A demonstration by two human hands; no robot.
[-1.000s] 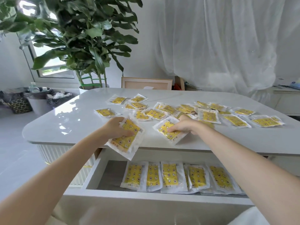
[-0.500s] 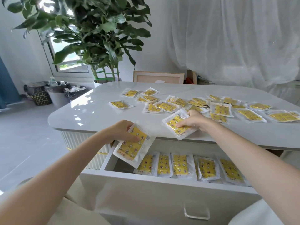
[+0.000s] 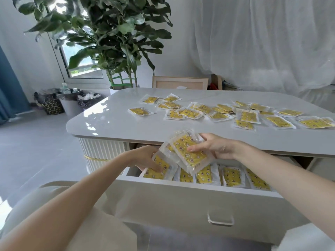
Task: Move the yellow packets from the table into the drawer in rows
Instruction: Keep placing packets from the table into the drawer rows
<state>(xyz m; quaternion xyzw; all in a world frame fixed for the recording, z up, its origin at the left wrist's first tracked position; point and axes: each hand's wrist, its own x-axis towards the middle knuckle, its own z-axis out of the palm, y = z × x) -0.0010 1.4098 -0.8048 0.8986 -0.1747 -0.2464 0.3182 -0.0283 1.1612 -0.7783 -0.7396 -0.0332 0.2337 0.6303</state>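
Yellow packets (image 3: 181, 144) in both hands (image 3: 217, 147) slant diagonally.

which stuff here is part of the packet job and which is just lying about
Job: held packets, left hand, right hand, loose packets, table, drawer, packet row.
Lying about: plant, bins, wooden frame, white curtain.

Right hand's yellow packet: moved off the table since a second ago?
Yes. The right hand has lifted its yellow plastic packet off the white glossy table, toward the person, past its front edge and over the open white drawer.
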